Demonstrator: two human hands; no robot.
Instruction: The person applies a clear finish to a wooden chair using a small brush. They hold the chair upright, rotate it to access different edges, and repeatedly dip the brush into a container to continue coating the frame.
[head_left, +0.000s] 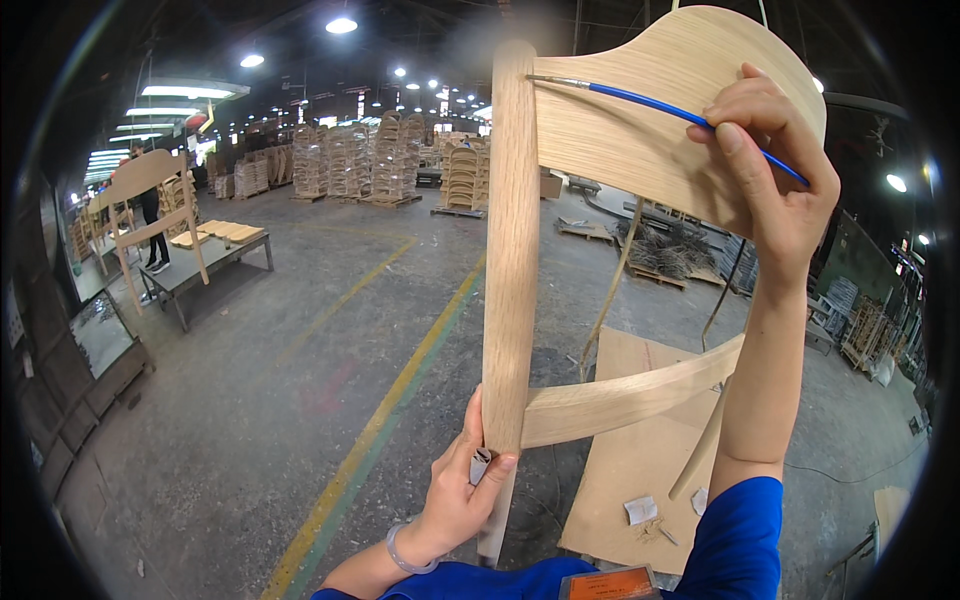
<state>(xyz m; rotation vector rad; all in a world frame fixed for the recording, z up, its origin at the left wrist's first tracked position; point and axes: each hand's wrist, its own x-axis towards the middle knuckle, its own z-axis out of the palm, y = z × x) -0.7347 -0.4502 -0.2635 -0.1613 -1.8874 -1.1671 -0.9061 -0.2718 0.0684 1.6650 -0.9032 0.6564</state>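
The pale wooden chair frame (645, 150) stood before the person; its post (510, 250) was the upright at left. Low on the post, the left hand (455, 500) had its fingers clamped around the wood. Right of the post, the right hand (770, 160) pinched a blue brush (650, 98) between thumb and fingers, bristles at the post's upper right edge. Left of the post, concrete floor (350, 390) stretched wide towards a grey table (215, 262). Below and right of the post, a badge (608, 583) bore small orange-backed print.
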